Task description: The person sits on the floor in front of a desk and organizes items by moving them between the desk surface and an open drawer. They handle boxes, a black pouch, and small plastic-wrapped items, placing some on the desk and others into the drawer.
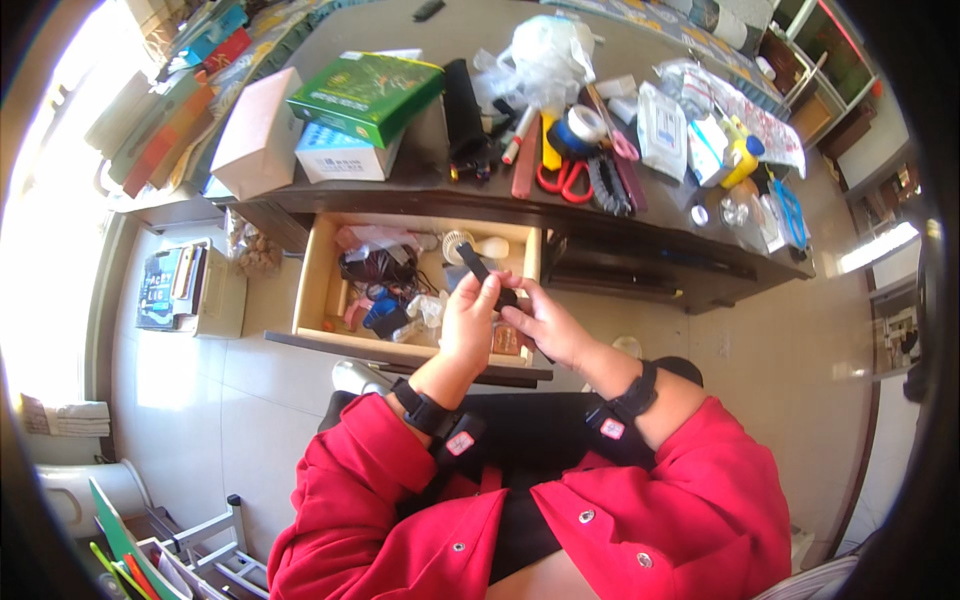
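Note:
Above an open wooden drawer (307, 289), both hands hold a black strap with a dark rounded body (507, 298), which looks like a wristwatch. My left hand (465, 322) pinches the strap between thumb and fingers, its free end pointing up and away. Around the body's right side close the fingers of my right hand (553, 322), partly hiding it. Inside the drawer lie a small cream fan (457, 244), a bundle of black cables (379, 266), a blue item (383, 304) and crumpled clear plastic (427, 309). A brown-orange box (506, 339) sits beneath my right hand.
On the dark cabinet top stand a green box (367, 90), a pink box (259, 135) and a white plastic bag (555, 60). Red-handled scissors (576, 191), a wipes pack (661, 131) and a yellow bottle (742, 161) lie rightward. A storage bin (225, 296) stands left of the drawer.

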Available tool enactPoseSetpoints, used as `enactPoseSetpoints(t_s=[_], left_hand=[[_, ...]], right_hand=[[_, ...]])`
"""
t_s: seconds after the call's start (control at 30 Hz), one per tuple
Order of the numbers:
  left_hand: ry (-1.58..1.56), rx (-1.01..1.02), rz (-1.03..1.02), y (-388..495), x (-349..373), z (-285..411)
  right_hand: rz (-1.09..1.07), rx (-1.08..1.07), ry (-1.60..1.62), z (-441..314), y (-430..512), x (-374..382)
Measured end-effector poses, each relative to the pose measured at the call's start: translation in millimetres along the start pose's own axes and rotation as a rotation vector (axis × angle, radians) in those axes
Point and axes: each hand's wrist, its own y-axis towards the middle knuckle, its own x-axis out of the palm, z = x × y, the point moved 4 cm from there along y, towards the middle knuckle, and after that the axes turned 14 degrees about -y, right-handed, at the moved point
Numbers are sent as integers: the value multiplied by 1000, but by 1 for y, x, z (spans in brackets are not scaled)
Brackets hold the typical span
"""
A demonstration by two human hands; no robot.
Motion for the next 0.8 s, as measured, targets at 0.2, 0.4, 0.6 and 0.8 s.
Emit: enactPoseSetpoints(t_s=[0.2, 0.4, 0.6, 0.8], left_hand=[[-319, -56, 33, 14, -14, 5], [-329, -170, -48, 19, -11, 19], [-313, -98, -210, 15, -4, 30], [-161, -176, -51, 14, -16, 25]], right_hand=[[-37, 52, -216, -16, -6, -6], [0, 19, -270, -37, -22, -17], [52, 107, -197, -50, -35, -22], [399, -95, 58, -100, -61, -86]])
